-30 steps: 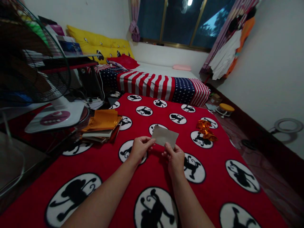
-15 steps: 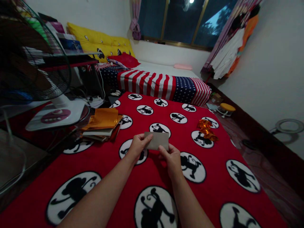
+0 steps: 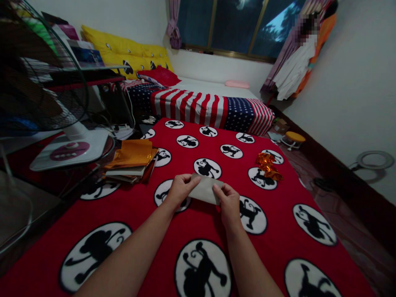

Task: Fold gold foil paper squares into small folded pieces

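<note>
A small grey folded piece of paper is held over the red blanket with black monkey prints in white ovals. My left hand pinches its left end, thumb on top. At the other end my right hand grips it, the thumb on the upper face and the fingers curled behind. The paper is tilted a little, its right end nearer to me. To the left lies a stack of orange and pale paper sheets. Crumpled shiny orange foil rests on the blanket at the right.
A standing fan occupies the left side, by a cluttered desk. Beyond the blanket is a bed with a flag-pattern cover. A yellow stool and a grey ring on a stand are along the right wall.
The paper has turned slightly, its right end dropping toward me. My right hand has shifted a little to the right, its thumb moving from the lower edge up onto the face.
</note>
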`<action>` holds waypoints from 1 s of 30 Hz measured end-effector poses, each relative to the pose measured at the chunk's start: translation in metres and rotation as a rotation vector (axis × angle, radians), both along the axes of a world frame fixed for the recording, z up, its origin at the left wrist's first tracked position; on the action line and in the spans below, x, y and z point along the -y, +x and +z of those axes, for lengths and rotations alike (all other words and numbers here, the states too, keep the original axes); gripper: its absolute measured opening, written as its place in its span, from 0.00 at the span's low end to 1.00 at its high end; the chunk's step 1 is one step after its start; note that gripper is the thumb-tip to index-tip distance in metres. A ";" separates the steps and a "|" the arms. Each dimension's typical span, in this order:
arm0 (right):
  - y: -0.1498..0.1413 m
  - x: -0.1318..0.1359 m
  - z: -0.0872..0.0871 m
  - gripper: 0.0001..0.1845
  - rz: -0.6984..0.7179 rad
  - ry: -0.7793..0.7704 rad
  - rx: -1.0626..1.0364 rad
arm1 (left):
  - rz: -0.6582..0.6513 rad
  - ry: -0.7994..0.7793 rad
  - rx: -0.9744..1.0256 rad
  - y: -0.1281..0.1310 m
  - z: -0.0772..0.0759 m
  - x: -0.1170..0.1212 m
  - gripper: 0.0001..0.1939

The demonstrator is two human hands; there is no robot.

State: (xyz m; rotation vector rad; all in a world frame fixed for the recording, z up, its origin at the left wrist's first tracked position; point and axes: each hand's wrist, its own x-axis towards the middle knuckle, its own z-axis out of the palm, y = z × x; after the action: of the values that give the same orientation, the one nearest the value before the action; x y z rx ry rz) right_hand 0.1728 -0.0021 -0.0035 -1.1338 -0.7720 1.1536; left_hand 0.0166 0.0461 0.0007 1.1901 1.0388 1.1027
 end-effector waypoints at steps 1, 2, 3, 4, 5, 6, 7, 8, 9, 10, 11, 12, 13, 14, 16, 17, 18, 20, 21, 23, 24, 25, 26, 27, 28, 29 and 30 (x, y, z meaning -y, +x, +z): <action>0.001 0.000 0.000 0.15 -0.006 -0.004 0.009 | 0.002 0.007 -0.009 0.000 -0.001 0.000 0.21; 0.002 0.000 0.001 0.15 -0.011 -0.008 0.014 | 0.004 0.014 -0.020 0.000 -0.002 -0.001 0.21; 0.003 0.000 0.001 0.15 -0.013 -0.013 0.016 | 0.003 0.019 -0.029 0.000 -0.003 -0.001 0.21; 0.003 0.000 0.001 0.15 -0.014 -0.017 0.016 | 0.002 0.023 -0.038 0.000 -0.004 -0.001 0.21; 0.004 0.000 0.001 0.15 -0.014 -0.022 0.014 | -0.001 0.025 -0.044 0.000 -0.004 -0.001 0.21; 0.004 0.000 0.001 0.15 -0.016 -0.027 0.015 | -0.005 0.026 -0.049 0.000 -0.005 -0.001 0.21; 0.004 -0.001 0.001 0.15 -0.017 -0.031 0.019 | -0.005 0.026 -0.055 0.000 -0.005 -0.001 0.22; 0.005 -0.001 0.000 0.15 -0.018 -0.033 0.026 | 0.003 0.027 -0.062 0.000 -0.006 -0.001 0.22; 0.005 -0.001 0.000 0.15 -0.017 -0.034 0.034 | 0.019 0.028 -0.070 0.000 -0.006 -0.002 0.23; 0.005 -0.001 0.000 0.15 -0.015 -0.033 0.043 | 0.040 0.031 -0.078 0.000 -0.006 -0.002 0.23; 0.005 -0.001 0.000 0.15 -0.013 -0.031 0.052 | 0.060 0.034 -0.083 0.000 -0.006 -0.003 0.24; 0.005 -0.001 0.000 0.15 -0.013 -0.027 0.059 | 0.073 0.039 -0.087 0.000 -0.006 -0.003 0.25; 0.005 0.000 0.000 0.15 -0.017 -0.021 0.066 | 0.076 0.045 -0.089 0.000 -0.006 -0.003 0.25; 0.005 0.000 0.000 0.15 -0.028 -0.012 0.073 | 0.067 0.050 -0.088 0.000 -0.005 -0.003 0.26; 0.005 0.000 -0.001 0.16 -0.059 0.009 0.078 | 0.016 0.041 -0.087 0.001 -0.002 -0.002 0.26; 0.005 -0.001 -0.001 0.16 -0.074 0.019 0.075 | -0.026 0.025 -0.085 0.001 -0.001 -0.002 0.26; 0.005 -0.001 -0.002 0.17 -0.086 0.028 0.073 | -0.077 0.002 -0.083 0.000 0.001 -0.001 0.25; 0.006 -0.002 -0.003 0.16 -0.105 0.039 0.070 | -0.176 -0.042 -0.081 -0.001 0.004 0.001 0.25; 0.006 -0.002 -0.004 0.16 -0.114 0.044 0.074 | -0.213 -0.058 -0.078 -0.002 0.005 0.002 0.25; 0.007 -0.003 -0.005 0.17 -0.135 0.057 0.093 | -0.255 -0.078 -0.069 -0.005 0.008 0.003 0.23; 0.007 -0.003 -0.005 0.17 -0.147 0.064 0.101 | -0.271 -0.083 -0.063 -0.007 0.010 0.003 0.22; 0.007 -0.003 -0.005 0.17 -0.159 0.071 0.105 | -0.289 -0.085 -0.061 -0.008 0.013 0.003 0.22; 0.007 -0.003 -0.005 0.17 -0.170 0.077 0.104 | -0.311 -0.085 -0.066 -0.010 0.015 0.003 0.21; 0.007 -0.003 -0.005 0.17 -0.181 0.082 0.097 | -0.346 -0.084 -0.080 -0.012 0.017 0.003 0.20; 0.007 -0.003 -0.004 0.17 -0.187 0.084 0.086 | -0.384 -0.085 -0.102 -0.013 0.019 0.003 0.20; 0.007 -0.002 -0.003 0.17 -0.190 0.083 0.074 | -0.417 -0.089 -0.126 -0.013 0.021 0.003 0.19; 0.007 -0.002 -0.002 0.17 -0.191 0.082 0.062 | -0.438 -0.094 -0.149 -0.013 0.021 0.003 0.19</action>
State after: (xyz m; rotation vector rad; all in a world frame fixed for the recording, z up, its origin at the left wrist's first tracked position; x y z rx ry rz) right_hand 0.1799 -0.0001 -0.0057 -1.1526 -0.7349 0.9232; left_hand 0.0035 0.0430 0.0221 1.3581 0.8739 0.6255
